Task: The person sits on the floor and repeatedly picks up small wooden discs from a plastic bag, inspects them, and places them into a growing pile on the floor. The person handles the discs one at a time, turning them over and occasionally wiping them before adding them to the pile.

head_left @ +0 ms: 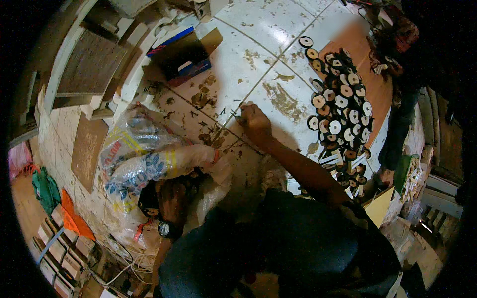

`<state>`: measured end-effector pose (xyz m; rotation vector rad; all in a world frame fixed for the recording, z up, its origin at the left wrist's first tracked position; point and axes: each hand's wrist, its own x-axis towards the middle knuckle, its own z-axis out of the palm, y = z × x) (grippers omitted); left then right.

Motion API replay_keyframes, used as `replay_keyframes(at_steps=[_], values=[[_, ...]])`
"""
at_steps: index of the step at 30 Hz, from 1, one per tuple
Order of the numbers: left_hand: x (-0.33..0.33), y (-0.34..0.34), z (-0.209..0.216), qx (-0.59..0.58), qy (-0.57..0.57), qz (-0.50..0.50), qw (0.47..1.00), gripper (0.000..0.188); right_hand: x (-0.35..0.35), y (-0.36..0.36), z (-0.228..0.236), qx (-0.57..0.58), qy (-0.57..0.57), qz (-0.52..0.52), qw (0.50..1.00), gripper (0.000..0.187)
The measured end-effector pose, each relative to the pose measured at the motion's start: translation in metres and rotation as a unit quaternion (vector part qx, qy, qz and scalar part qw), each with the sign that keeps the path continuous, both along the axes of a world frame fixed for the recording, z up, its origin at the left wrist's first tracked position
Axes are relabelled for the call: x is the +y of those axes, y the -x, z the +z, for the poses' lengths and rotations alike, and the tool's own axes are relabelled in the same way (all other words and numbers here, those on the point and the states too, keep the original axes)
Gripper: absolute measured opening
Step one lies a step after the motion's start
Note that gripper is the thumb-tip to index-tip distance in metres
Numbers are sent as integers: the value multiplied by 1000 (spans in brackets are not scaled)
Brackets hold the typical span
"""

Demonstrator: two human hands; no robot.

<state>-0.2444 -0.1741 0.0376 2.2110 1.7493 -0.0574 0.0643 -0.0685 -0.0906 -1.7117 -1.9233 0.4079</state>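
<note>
My right hand is closed low over the tiled floor, around the end of a thin shiny metal rod. Its exact kind is too small to tell. Several small dark screw-like pieces lie scattered on the tiles just left of it. At my left, a crumpled clear-and-white woven plastic sack with coloured print lies with its mouth towards me. My left hand, below which a wristwatch shows, reaches into that mouth among dark round pieces. The sack's shadow hides its fingers.
Many round discs with dark rims and pale faces lie heaped at the right, partly on a brown board. An open blue cardboard box stands at the far left. Stacked wooden pieces and an orange cloth are at the left.
</note>
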Motion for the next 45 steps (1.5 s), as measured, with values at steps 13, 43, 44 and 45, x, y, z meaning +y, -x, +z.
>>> replay_keyframes(at_steps=[13,43,44,45], values=[[76,-67,0,-443,275,188,832,33,19,19,-22,-29,29,-25,999,29],[108,-135,-76,-380,45,-21,924,69,0,6,70,202,146,50,967,16],[107,-135,-77,-359,47,-50,931,69,0,5,67,223,192,22,956,17],[107,-136,-77,-347,50,-52,935,68,-1,5,64,316,251,-21,915,18]])
